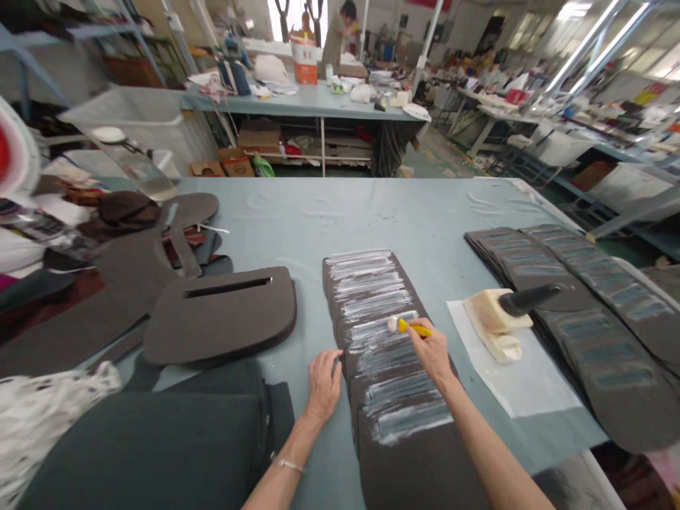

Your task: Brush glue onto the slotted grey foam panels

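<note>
My right hand (433,354) grips a small brush (415,328) by its yellow handle, its pale bristles over a dark brown panel. Overlapping dark panels (380,340) lie in a fanned row in front of me, with white, wet-looking glue-like streaks across their exposed strips. At the left edge of this row rests my left hand (324,386), its fingers loosely extended and fingertips against the panel edge, holding nothing. To the right, a cream-coloured container (491,315) with a black-handled tool (534,299) on it sits on a white sheet (523,389).
More streaked dark panels (621,354) lie stacked at the right. On the left are slotted brown pieces (223,319), dark green folded material (159,439), white perforated cloth (47,411) and a clear bottle (138,170). Another table (319,99) and a person (337,35) stand behind.
</note>
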Tool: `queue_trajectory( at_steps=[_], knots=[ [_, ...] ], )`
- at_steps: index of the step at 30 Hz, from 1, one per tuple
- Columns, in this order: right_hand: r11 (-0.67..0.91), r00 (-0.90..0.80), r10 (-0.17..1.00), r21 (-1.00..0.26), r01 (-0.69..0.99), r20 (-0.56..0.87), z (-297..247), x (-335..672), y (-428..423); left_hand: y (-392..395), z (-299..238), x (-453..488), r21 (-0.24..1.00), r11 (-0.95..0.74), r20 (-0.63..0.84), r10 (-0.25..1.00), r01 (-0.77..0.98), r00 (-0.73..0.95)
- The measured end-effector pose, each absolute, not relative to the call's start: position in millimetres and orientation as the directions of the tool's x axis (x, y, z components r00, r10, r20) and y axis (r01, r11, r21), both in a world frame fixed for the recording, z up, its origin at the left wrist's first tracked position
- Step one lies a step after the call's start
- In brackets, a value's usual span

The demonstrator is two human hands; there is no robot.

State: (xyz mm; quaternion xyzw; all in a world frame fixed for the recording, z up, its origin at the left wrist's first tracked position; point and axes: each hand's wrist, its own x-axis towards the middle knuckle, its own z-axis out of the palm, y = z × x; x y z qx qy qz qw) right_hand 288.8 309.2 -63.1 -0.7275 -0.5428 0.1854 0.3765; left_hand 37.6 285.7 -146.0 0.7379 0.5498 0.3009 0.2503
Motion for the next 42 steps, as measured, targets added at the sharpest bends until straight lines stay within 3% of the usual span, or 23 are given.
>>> queue_trajectory(
  at_steps=[4,6,10,15,17,21,28,32,37,42],
  knots=[
    [0.065,0.079,0.988,-0.825,0.561,0.131,-63.7,220.8,290.1,265.2,-143.9,45.7,0.613,-0.359,0.17,0.93,0.703,0.327],
    [0.087,0.031,0.992,-0.825,0.558,0.125,-70.8,216.6,287.7,258.2,-146.7,49.3,0.567,-0.373,0.168,0.925,0.734,0.341],
    [-0.076,0.24,0.965,-0.766,0.638,0.104,-83.7,287.9,293.9,254.6,-152.5,51.6,0.521,-0.395,0.2,0.919,0.757,0.341],
    [-0.27,0.494,0.849,-0.649,0.711,0.187,-77.5,378.7,295.1,257.0,-149.6,50.7,0.551,-0.381,0.197,0.924,0.742,0.328],
    [-0.258,0.495,0.843,-0.647,0.717,0.212,-71.3,372.3,288.7,257.1,-146.7,49.0,0.599,-0.353,0.178,0.934,0.718,0.311],
    [-0.14,0.393,0.906,-0.766,0.628,0.157,-60.1,304.5,262.5,247.3,-139.4,45.7,0.669,-0.303,0.16,0.951,0.678,0.266],
    [0.003,0.103,0.992,-0.839,0.544,0.07,-65.5,229.4,225.8,214.6,-138.1,50.9,0.568,-0.442,0.147,0.885,0.694,0.443],
    [-0.111,0.245,0.968,-0.802,0.587,0.045,-78.2,296.7,225.3,211.8,-141.8,53.5,0.556,-0.424,0.158,0.898,0.715,0.41],
    [-0.285,0.521,0.842,-0.703,0.652,0.142,-80.5,384.0,225.2,211.2,-142.9,54.5,0.56,-0.41,0.169,0.907,0.72,0.385],
    [-0.207,0.415,0.9,-0.706,0.678,0.135,-79.8,367.3,223.4,209.3,-143.0,54.6,0.573,-0.395,0.151,0.912,0.718,0.381]
  ],
)
